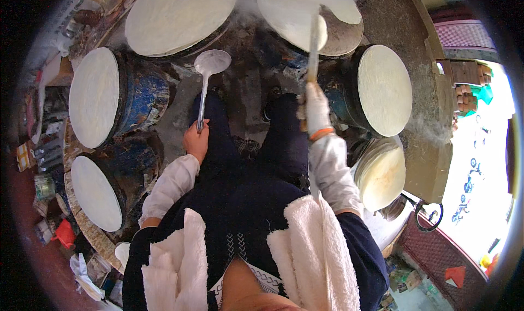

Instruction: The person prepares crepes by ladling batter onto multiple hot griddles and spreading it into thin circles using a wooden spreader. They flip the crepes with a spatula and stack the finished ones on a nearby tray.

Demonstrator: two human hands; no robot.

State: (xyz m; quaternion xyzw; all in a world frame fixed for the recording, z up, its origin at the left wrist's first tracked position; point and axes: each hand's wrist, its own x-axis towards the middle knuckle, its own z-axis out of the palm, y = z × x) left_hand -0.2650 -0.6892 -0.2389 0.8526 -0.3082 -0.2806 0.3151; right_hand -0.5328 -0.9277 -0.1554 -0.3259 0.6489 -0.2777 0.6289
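Observation:
My left hand [196,141] is closed around the handle of a metal ladle [214,61], whose pale-smeared bowl points away from me. My right hand [317,110], in a whitish glove with an orange band at the wrist, grips a long flat spatula [313,51]. The spatula reaches over the far right round griddle [345,38], slightly blurred. On that griddle lies a thin white crepe [292,13] with a curved edge, leaving part of the grey plate bare. Whether the spatula touches the crepe, I cannot tell.
More crepes cover the far left griddle [180,19], the left griddle [94,98], the near left griddle [97,193] and the right griddle [385,90]. A stack of crepes [382,174] sits at the near right. Steam drifts around the far griddles. Blue drums [147,95] stand beneath them.

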